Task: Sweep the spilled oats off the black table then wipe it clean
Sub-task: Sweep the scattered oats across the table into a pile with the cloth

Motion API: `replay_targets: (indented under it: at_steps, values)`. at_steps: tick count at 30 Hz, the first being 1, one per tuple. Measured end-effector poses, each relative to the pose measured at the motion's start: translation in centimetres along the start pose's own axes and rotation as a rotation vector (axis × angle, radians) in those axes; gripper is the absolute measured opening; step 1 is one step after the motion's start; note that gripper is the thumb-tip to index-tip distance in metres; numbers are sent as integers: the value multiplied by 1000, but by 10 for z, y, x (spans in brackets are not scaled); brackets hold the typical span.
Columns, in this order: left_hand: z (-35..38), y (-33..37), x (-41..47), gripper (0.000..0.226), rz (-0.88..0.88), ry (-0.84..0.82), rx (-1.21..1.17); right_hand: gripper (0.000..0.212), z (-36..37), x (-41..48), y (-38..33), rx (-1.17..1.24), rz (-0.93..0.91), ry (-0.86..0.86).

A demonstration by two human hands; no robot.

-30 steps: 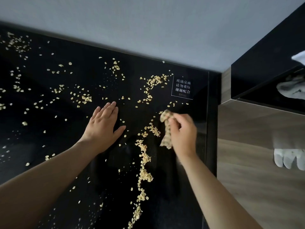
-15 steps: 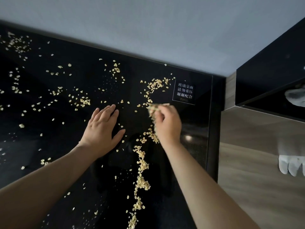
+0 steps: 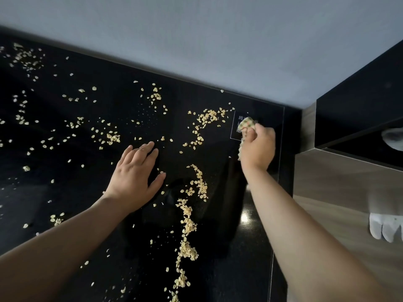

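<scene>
Our left hand lies flat on the black table, palm down. Its fingers are straight and slightly spread, its thumb points right, and the forearm reaches in from the near left. Our right hand is curled round a small checked cloth, which sticks out above the fingers and hangs down along the thumb side. This hand is near the table's far right corner, over a white-framed printed label that cloth and hand partly cover. We cannot tell whether the cloth touches the surface.

The oats are strewn over the table. A thick trail runs from the near edge up between our two arms, and a second cluster sits just left of the label. Loose flakes scatter across the left half up to the far left corner, and a few lie just beside our left thumb.

Beyond the far edge rises a grey wall. Past the right edge stands a wooden cabinet with a black unit above it, and a white object shows at the right border.
</scene>
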State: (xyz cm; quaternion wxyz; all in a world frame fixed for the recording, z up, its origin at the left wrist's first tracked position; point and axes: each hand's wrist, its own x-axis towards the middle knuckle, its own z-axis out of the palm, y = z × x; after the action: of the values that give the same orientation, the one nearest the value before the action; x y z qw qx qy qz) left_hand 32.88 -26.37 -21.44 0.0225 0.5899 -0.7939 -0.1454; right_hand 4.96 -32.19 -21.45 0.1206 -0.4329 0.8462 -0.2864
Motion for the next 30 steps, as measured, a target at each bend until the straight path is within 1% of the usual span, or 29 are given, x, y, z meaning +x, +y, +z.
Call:
replay_targets:
  at_steps: [2,5,6,8,9,10,12,14,16,18,21,23,26,28,30]
  values:
    - [2,1,0,68,-6,9,-1,19,10,-17,-9,13,-78,-32]
    - [5,0,1,68,3,19,0,16,17,-49,-19,39,-303,-192]
    - [5,0,1,68,4,22,-4,16,18,-57,-21,77,-345,-251]
    - [4,-1,2,67,7,27,-10,18,13,-66,-23,199,-315,-324]
    - [4,-1,3,67,7,31,-11,18,7,-64,-24,261,-272,-316]
    - [4,-1,4,67,7,34,-11,18,0,-59,-25,301,-239,-273]
    - [4,-1,4,66,13,32,-8,17,-13,-37,-24,319,-205,-131]
    - [5,-1,3,67,20,25,-3,19,-20,-1,-18,256,-161,-2]
    - [5,-1,4,68,22,23,3,21,-18,36,-12,177,-88,60]
    - [6,0,5,68,21,22,5,24,-12,64,-7,96,-3,60]
    - [6,0,7,68,29,19,4,28,2,80,-12,-59,109,3]
    - [6,-1,8,67,37,23,0,27,14,77,-24,-94,103,6]
    - [7,-1,8,66,38,21,-12,25,35,67,-45,-44,24,-1]
    - [7,-1,9,66,34,16,-17,23,48,59,-58,11,-35,-48]
    - [7,-2,7,67,38,10,-15,21,55,49,-68,73,-133,-125]
